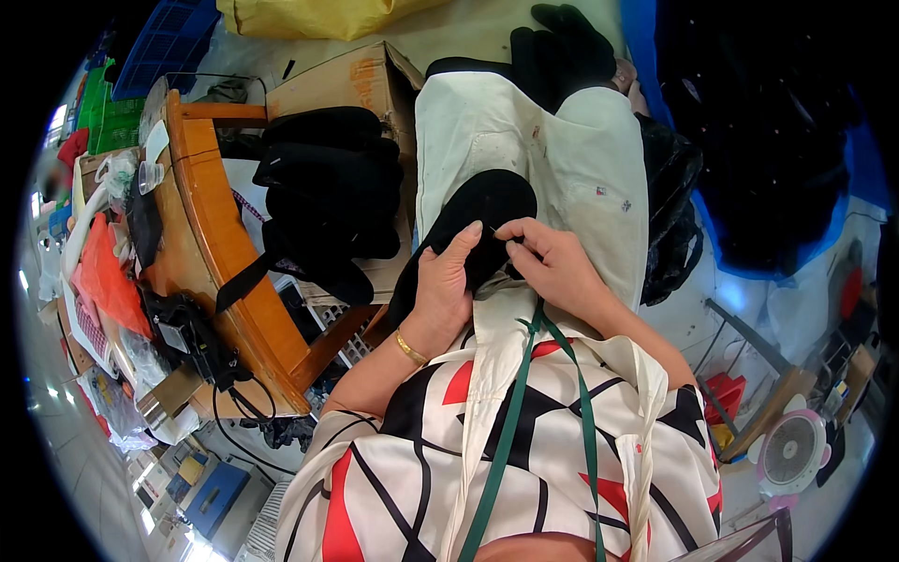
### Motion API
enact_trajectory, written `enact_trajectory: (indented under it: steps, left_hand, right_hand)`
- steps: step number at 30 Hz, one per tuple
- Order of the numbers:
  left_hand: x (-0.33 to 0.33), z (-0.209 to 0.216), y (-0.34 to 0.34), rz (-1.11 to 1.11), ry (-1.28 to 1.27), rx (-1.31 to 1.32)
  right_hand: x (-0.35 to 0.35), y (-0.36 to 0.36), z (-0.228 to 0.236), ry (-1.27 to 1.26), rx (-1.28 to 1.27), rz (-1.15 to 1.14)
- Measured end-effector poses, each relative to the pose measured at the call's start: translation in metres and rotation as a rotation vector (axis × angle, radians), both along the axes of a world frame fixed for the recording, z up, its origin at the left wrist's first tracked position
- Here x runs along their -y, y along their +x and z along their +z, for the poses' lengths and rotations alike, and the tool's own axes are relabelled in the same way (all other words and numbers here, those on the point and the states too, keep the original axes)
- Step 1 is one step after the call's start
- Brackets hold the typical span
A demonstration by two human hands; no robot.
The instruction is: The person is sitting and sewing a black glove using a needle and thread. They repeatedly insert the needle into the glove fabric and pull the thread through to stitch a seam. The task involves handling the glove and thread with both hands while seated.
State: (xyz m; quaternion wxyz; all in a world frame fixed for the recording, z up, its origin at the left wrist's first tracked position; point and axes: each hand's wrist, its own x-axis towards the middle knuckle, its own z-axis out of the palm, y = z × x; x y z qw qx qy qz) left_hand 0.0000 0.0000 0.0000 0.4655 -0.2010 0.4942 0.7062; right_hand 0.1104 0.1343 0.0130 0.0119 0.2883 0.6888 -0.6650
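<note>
A black cloth piece shaped like a soft shoe, rounded at its far end, lies across my lap. My left hand is closed round its near part, thumb laid on top. At its right side, my right hand pinches thumb and forefinger together close to the left thumb tip. A tiny bright glint shows by those fingertips; what they pinch is too small to make out. Beneath the black piece, a cream cloth with small coloured marks covers my legs.
Similar black pieces are piled to the left by a cardboard box, with more black pieces beyond my knees. A wooden table stands left, holding bags and a black device. At right are a blue-lined black heap and a fan.
</note>
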Motion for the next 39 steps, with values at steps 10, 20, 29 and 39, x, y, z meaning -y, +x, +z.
enact_trajectory:
  steps: [10,20,29,39]
  left_hand:
    - [-0.006,0.018,0.005,-0.033,0.013,-0.037]
    - [-0.005,0.013,0.006,-0.058,0.015,-0.09]
    - [-0.005,0.008,0.0,-0.049,0.025,-0.028]
    - [-0.002,0.003,-0.006,0.022,-0.029,0.11]
  right_hand:
    - [-0.007,-0.003,0.004,-0.039,0.04,0.035]
    - [0.002,-0.004,-0.013,0.006,-0.081,-0.021]
    - [0.001,0.0,-0.012,0.158,-0.134,0.028]
    - [0.01,0.0,-0.028,0.245,-0.211,-0.002]
